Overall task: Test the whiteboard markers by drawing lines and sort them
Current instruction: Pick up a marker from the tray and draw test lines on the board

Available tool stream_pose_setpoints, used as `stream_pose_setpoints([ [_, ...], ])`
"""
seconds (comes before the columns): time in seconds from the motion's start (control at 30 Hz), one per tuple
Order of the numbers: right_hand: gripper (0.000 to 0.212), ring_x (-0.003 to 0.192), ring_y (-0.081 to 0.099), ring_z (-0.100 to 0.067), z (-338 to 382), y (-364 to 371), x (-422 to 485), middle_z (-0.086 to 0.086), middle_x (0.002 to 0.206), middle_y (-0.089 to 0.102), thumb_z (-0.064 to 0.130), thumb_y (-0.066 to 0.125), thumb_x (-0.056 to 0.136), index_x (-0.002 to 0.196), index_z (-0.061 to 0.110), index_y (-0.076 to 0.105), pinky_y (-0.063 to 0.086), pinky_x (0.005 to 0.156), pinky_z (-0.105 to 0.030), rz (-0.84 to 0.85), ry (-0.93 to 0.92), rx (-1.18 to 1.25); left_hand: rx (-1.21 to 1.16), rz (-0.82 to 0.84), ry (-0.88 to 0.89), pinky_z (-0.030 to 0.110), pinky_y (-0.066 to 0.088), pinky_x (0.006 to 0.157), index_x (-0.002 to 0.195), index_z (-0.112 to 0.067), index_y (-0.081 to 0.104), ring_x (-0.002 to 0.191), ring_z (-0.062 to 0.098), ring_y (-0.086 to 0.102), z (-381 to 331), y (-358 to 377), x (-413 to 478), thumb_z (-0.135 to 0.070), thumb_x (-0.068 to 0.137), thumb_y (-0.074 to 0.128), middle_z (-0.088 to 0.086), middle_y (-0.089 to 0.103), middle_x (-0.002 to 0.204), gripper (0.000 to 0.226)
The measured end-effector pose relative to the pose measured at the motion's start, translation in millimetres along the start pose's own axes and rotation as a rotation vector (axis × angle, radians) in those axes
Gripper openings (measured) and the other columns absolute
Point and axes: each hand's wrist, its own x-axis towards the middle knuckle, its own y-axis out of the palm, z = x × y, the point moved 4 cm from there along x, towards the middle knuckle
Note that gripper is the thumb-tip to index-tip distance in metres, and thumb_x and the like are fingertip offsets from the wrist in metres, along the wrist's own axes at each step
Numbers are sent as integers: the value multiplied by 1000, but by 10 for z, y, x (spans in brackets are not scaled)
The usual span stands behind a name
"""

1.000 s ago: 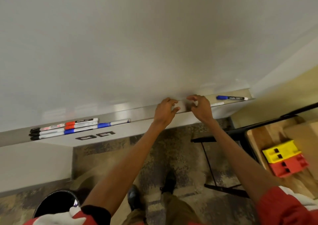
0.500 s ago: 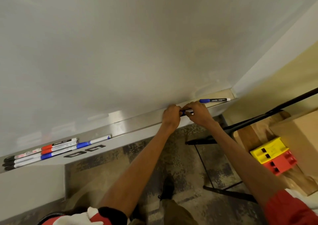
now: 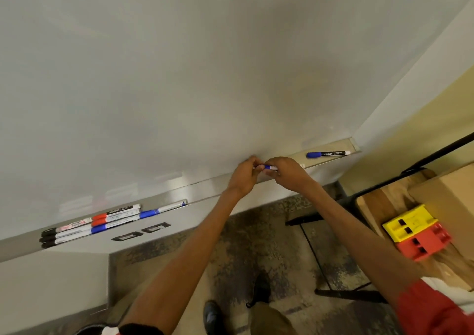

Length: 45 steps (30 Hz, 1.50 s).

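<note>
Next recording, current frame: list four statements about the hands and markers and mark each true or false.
1. The left hand and right hand both grip one blue marker. True.
2. The whiteboard shows drawn lines. False: no lines are visible on it.
3. A lone blue-capped marker lies near the right end of the tray. True.
4. The yellow block sits on the tray. False: it lies off to the right, next to a red block.

sleeves (image 3: 433, 311) red | trousers (image 3: 273, 322) khaki | shoes (image 3: 212, 316) black | forearms (image 3: 179, 257) bare
</note>
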Motion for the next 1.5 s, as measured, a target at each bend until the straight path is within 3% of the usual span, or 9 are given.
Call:
stream_pose_setpoints([
  [0.1,29,91,65,-23,335,-47,-68,-4,105,72,38,53,100,111,16,69,44,75,-30,-81,-77,-136,13,91,10,31,52,75,102,-10,60,75,20,65,-24,-269,-223,-33,106,41,4,65,89,30],
  [0.27,50,61,62,-18,896,-42,-225,5,73,70,59,36,94,89,23,71,40,54,-27,-224,-141,-220,19,63,109,19,50,65,86,-11,63,58,8,60,-74,-735,-642,-23,106,44,1,62,71,30],
  [0.43,49,49,56,-17,1443,-12,-309,5,60,64,57,39,94,81,20,68,18,47,-16,-298,-201,-269,14,-3,180,16,51,63,87,0,68,59,6,63,-96,-1128,-1050,-14,106,44,8,65,74,34],
  [0.67,64,38,37,-17,1972,15,-305,1,47,51,62,27,94,70,13,58,26,46,-24,-330,-231,-285,57,-85,269,19,51,67,92,-7,71,62,10,63,-200,-1652,-1471,-19,106,46,1,66,71,31],
  [0.87,66,45,45,-18,2473,-290,-196,6,52,48,74,18,93,76,19,51,29,47,-28,-406,-238,-209,-2,-273,270,32,54,73,100,-16,67,64,13,65,-301,-2183,-1717,-32,106,45,-1,65,81,28],
  [1.0,39,51,53,-14,2942,-685,-70,4,61,56,58,51,95,97,19,49,38,50,-28,-508,-171,-31,-133,-491,302,38,54,69,105,-15,59,62,20,65,-476,-2621,-1919,-27,108,38,2,61,82,24],
  [1.17,13,49,47,-15,3525,-1107,66,4,67,50,20,46,100,108,13,38,32,52,-28,-584,-225,195,-186,-584,355,40,54,63,108,-12,47,57,26,64,-771,-3148,-2084,-27,109,33,7,59,84,21],
  [1.37,9,46,37,-11,4076,-1603,76,4,66,45,13,39,102,106,22,38,30,48,-23,-692,-433,304,-167,-799,456,20,53,68,127,-17,45,68,15,67,-1124,-3787,-2314,-24,108,39,3,62,86,22],
  [1.5,21,68,56,-16,4397,-1897,55,3,85,62,12,44,98,97,23,62,46,65,-37,-781,-610,385,-51,-1075,526,22,50,76,123,-19,58,83,8,66,-1348,-4237,-2537,-32,107,41,-6,65,90,27],
])
